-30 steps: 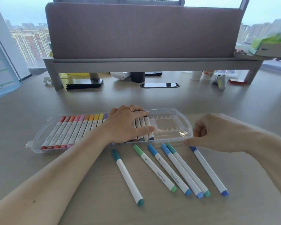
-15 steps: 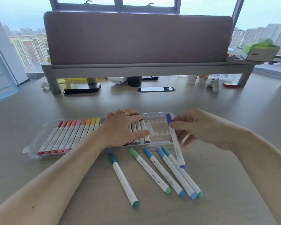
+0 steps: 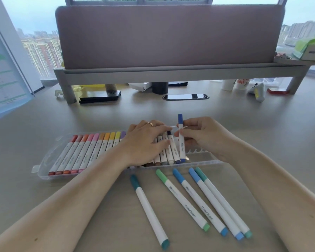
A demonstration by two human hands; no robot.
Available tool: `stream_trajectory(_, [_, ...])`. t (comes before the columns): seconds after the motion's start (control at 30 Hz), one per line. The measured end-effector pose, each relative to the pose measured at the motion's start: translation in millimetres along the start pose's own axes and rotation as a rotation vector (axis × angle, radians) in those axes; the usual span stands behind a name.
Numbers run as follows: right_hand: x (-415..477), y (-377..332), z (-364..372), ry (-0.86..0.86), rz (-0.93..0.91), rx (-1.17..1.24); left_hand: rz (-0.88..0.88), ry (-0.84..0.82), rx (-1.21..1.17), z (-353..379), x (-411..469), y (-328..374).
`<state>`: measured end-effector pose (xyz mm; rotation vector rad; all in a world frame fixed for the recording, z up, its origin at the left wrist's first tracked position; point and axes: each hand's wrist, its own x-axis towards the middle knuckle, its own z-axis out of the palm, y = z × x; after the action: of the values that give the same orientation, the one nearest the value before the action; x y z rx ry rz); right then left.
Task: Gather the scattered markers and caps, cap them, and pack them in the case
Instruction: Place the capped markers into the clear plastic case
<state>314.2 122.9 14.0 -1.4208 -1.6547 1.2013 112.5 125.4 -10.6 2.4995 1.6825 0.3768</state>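
A clear plastic case (image 3: 44, 164) lies across the desk, with a row of capped markers (image 3: 84, 151) in red, orange, pink and yellow filling its left part. My left hand (image 3: 145, 142) rests flat on the markers in the middle of the case. My right hand (image 3: 202, 135) pinches a dark blue capped marker (image 3: 181, 142), tilted up with its lower end in the case beside the last packed marker. Several capped markers lie on the desk in front of the case: a teal one (image 3: 149, 211), a green one (image 3: 182, 199) and blue ones (image 3: 200, 204).
A grey desk shelf (image 3: 171, 71) with a padded divider stands behind the case. Under it sit a black phone (image 3: 100, 96), a dark cup (image 3: 159, 87) and small containers (image 3: 242, 84). A cable slot (image 3: 185, 96) is set in the desk. A paper sheet (image 3: 4, 73) stands at the left.
My right hand picked the dark blue marker up from the desk at the right, carried it over the case and set its lower end down beside the packed row. My left hand stayed put.
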Motion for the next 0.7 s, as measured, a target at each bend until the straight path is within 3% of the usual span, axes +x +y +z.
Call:
stream_trajectory(0.47, [5.4, 12.4, 3.5, 0.140, -0.157, -0.466, -0.013, -0.011, 0.127, -0.7, 2.4, 16.0])
stream_trajectory(0.7, [4.6, 18.3, 2.2, 0.151, -0.174, -0.487, -0.033, -0.055, 0.106, -1.9, 3.9, 14.9])
